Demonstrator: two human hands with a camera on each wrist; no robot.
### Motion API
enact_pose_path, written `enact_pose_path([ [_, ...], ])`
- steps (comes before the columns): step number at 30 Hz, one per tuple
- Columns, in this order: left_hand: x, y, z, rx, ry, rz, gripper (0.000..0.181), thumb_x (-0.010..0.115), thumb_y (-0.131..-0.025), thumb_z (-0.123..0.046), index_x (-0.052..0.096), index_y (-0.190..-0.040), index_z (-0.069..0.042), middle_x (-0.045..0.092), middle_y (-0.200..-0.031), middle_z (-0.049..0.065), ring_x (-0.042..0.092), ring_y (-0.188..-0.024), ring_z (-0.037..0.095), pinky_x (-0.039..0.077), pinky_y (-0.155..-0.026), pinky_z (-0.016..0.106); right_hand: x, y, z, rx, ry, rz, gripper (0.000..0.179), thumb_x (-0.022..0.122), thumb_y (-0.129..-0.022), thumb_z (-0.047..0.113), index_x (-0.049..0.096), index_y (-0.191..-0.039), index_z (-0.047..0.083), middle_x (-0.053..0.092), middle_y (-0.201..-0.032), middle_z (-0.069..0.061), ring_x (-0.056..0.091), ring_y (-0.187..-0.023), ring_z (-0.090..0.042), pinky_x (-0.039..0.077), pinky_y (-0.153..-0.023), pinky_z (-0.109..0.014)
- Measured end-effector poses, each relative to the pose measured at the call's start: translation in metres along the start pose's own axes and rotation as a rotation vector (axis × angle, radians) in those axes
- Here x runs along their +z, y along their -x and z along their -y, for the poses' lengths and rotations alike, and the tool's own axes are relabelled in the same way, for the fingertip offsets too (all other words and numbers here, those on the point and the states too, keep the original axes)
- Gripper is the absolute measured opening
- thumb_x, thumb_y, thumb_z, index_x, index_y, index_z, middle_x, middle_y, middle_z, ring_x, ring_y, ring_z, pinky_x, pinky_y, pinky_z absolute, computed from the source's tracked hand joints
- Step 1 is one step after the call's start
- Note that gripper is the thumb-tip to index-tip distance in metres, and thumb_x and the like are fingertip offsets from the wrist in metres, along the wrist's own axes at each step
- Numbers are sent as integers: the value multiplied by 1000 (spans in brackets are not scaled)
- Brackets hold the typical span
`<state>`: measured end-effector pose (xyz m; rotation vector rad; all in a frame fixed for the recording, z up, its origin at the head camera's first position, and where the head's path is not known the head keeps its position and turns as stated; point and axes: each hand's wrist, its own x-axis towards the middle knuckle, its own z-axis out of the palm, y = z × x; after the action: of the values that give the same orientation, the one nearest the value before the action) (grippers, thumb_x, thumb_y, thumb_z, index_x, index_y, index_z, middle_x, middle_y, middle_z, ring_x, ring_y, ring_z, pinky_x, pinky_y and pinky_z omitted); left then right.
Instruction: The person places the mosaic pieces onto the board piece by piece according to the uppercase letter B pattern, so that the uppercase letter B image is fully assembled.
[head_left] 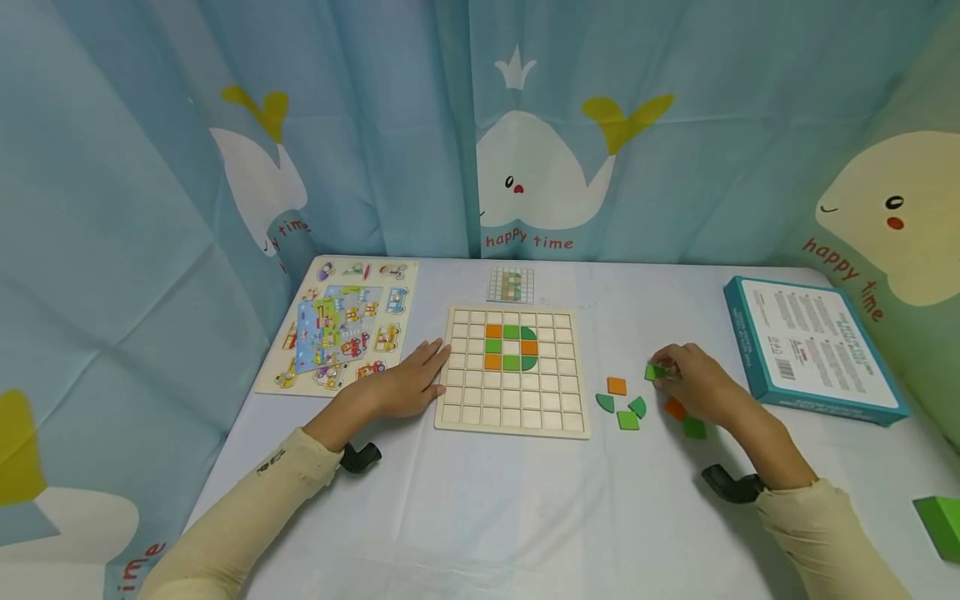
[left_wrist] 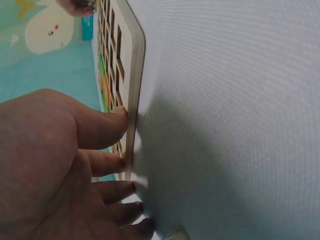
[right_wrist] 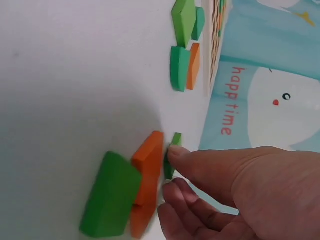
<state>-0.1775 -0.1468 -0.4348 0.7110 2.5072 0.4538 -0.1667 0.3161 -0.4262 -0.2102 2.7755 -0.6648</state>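
Nearest, at right: one green block [head_left: 937, 527]. One green square [head_left: 695, 428] and orange material [head_left: 676, 408], count unclear, lie by the right hand [head_left: 697, 387], which pinches one green tile [head_left: 654, 372]. Four loose tiles [head_left: 627, 421] precede the eight-tile grid board [head_left: 517, 417], its left edge touched by the left hand [head_left: 405, 387], fingers extended. Farther: one box [head_left: 821, 350], puzzle [head_left: 273, 382], card [head_left: 511, 285].
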Motion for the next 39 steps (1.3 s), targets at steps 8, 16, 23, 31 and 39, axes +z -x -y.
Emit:
enact_pose_path([
  [8,0,0,-1,-4,-2,-1,70,42,-115,-30,7,-170,-4,-1,-178,16,-1,-164,36,13,-132,51,7,0,-9,-46,-19,-54,35,64,-104,5,56,-136,-9,54,-125,-30,55,-105,-40,57,-90,-52],
  [16,1,-2,1,5,4,1,70,42,-115,-29,7,-170,-4,-1,-178,16,-2,-164,37,12,-132,51,12,-12,4,-59,-42,-83,35,65,-103,4,58,-133,-13,55,-125,-33,55,-108,-43,51,-96,-63],
  [23,0,-2,1,-1,11,5,70,42,-115,-29,7,-170,-4,-2,-178,16,-2,-164,36,12,-132,51,22,-31,40,-44,-71,-53,36,61,-106,8,56,-135,-13,53,-129,-34,57,-114,-45,53,-96,-59],
  [31,1,-1,2,5,10,-5,70,42,-115,-29,7,-170,-4,-1,-178,16,-2,-164,37,13,-132,51,43,-40,91,-229,-92,-39,31,60,-107,5,58,-134,-9,55,-129,-28,59,-118,-41,54,-99,-54],
  [39,2,-1,2,4,6,-9,70,42,-115,-30,8,-170,-4,-1,-178,15,-2,-164,36,13,-132,51,75,-45,135,-424,-44,-14,26,67,-103,4,63,-127,-5,59,-124,-19,60,-111,-31,56,-97,-46],
])
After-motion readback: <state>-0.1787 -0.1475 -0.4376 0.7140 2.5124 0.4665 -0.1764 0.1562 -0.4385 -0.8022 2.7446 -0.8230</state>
